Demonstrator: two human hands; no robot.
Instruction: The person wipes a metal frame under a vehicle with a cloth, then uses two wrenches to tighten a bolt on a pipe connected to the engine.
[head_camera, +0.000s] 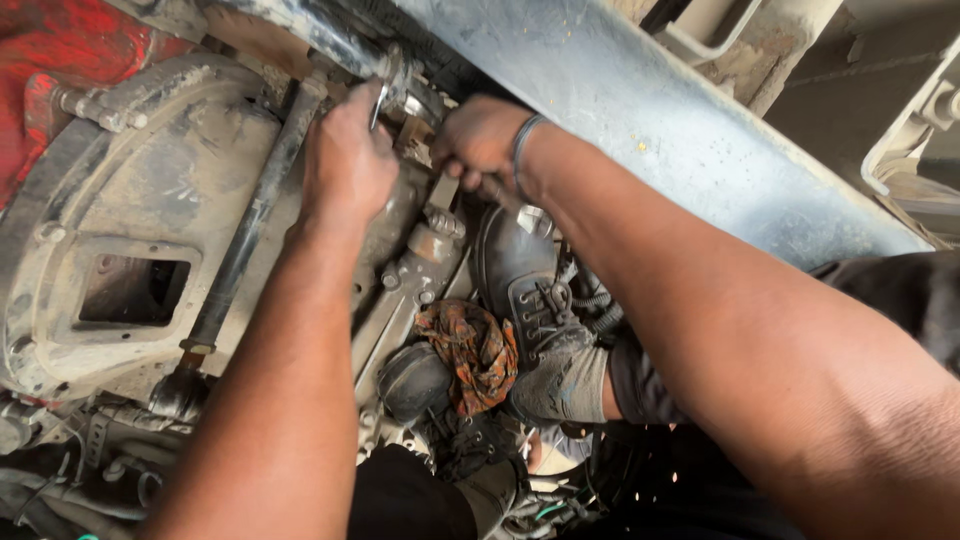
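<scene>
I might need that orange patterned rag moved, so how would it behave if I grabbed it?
The rag lies crumpled in folds, so it is probably floppy and light. Resting among greasy, dusty metal parts, it may feel oily and could snag.

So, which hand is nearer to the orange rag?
Right, though narrowly. The right hand is above the rag, slightly to its right, gripping a part. The left hand is higher and to the left, holding a metal tool.
</scene>
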